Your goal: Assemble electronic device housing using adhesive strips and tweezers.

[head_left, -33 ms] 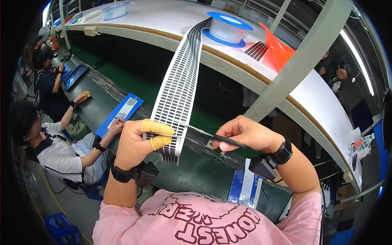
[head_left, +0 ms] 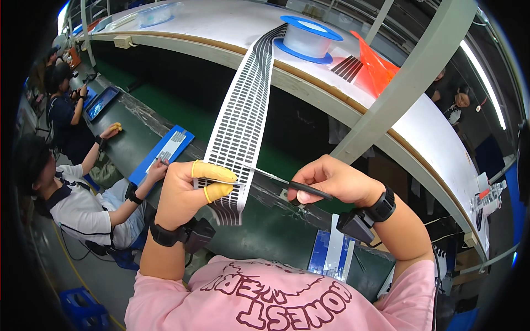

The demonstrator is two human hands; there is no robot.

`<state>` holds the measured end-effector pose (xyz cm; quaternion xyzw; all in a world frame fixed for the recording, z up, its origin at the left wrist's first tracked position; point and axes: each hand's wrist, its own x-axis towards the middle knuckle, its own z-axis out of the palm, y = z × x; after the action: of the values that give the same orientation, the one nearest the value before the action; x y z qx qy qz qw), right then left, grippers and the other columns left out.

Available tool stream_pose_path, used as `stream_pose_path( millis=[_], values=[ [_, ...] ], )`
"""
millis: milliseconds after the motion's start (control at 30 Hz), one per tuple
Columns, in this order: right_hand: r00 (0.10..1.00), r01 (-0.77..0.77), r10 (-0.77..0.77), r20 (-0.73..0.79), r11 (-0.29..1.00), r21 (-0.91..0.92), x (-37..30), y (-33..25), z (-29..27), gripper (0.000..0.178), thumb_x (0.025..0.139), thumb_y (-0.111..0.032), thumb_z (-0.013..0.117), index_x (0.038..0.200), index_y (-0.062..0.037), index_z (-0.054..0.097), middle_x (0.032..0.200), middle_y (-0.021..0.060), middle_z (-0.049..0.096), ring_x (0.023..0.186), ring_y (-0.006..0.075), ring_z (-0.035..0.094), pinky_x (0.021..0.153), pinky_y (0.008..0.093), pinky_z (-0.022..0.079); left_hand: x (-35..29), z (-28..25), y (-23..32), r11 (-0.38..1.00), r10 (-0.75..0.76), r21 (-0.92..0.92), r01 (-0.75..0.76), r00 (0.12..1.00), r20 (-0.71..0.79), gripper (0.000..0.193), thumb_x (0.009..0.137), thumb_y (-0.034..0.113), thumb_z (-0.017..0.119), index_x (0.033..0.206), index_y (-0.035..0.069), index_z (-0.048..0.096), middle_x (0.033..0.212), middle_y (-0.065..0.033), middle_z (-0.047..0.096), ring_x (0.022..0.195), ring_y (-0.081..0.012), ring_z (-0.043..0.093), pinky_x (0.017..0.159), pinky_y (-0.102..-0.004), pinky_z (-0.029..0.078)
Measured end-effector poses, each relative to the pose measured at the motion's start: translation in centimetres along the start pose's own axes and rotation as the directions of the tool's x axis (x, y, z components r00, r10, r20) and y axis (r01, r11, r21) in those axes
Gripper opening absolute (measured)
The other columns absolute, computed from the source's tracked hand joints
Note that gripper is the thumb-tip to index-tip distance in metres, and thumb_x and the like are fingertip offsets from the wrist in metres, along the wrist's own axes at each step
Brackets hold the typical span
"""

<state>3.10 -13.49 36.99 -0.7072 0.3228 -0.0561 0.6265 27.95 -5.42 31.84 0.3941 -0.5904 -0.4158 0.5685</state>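
My left hand [head_left: 185, 193], with yellow finger cots on its thumb and index finger, pinches a long white strip [head_left: 243, 116] printed with rows of small dark rectangles. The strip runs down from a clear spool with blue flanges [head_left: 309, 39] on the shelf. Below my left fingers its loose end hangs and curls. My right hand [head_left: 334, 182] is closed on a slim tool with a black handle [head_left: 312, 191]; its thin pale metal end reaches left to the strip, just right of my left fingertips. Its exact kind is hard to make out.
A white shelf [head_left: 215, 27] runs across the far side, with a post [head_left: 408, 77] and an orange-red plastic sheet [head_left: 375, 63]. Below lies a dark green bench [head_left: 243, 248] with blue boards [head_left: 317, 255]. A person in a white shirt [head_left: 88, 215] works at left over a blue board [head_left: 179, 138].
The loose lower end of the strip has swung slightly left and curled more. Both hands and the tool stay almost in place.
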Motion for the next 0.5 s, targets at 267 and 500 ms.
stream_pose_path(
  millis=[267, 500],
  values=[
    [0.999, -0.020, 0.020, -0.029, 1.000, -0.004, -0.30, -0.64, 0.43, 0.029, 0.074, -0.028, 0.068, 0.081, 0.0003, 0.065, 0.062, -0.0041, 0.055, 0.054, 0.0010, 0.044, 0.050, 0.0168, 0.033, -0.46, -0.05, 0.37, 1.000, -0.012, -0.003, 0.012, 1.000, -0.024, 0.017, 0.068, -0.005, 0.064, 0.084, -0.002, 0.064, 0.083, -0.0087, 0.064, 0.074, -0.0122, 0.060, 0.068, -0.0230, 0.048],
    [0.999, -0.016, 0.016, -0.043, 1.000, -0.006, -0.59, -0.81, 0.28, 0.029, 0.073, -0.028, 0.069, 0.080, 0.0002, 0.065, 0.060, -0.0041, 0.055, 0.053, 0.0013, 0.044, 0.048, 0.0170, 0.032, -0.36, 0.11, 0.56, 1.000, -0.029, -0.011, 0.029, 1.000, -0.010, 0.018, 0.068, -0.005, 0.064, 0.086, -0.002, 0.064, 0.084, -0.0087, 0.064, 0.074, -0.0119, 0.060, 0.067, -0.0225, 0.048]
  ],
)
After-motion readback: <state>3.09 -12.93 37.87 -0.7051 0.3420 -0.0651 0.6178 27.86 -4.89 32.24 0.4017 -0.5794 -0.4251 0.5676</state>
